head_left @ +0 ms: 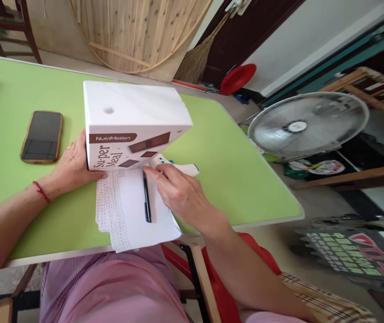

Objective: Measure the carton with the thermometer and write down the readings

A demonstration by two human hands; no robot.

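A white box printed "NutriMotion Su-per Meal" stands on the green table above some papers. My left hand grips its lower left corner, the thumb along the bottom edge and the other fingers partly hidden at the side. My right hand is curled at the box's lower right edge; whatever its fingers hold is hidden. Below the box lie sheets of paper, with dense marks along their left part. A black pen rests on them, by my right fingertips. A white object with blue dots lies partly hidden behind my right hand.
A phone in a brown case lies left of the box on the green table. Beyond the table's right edge stands a large fan. A round wooden board, a straw broom and a red basin are at the back.
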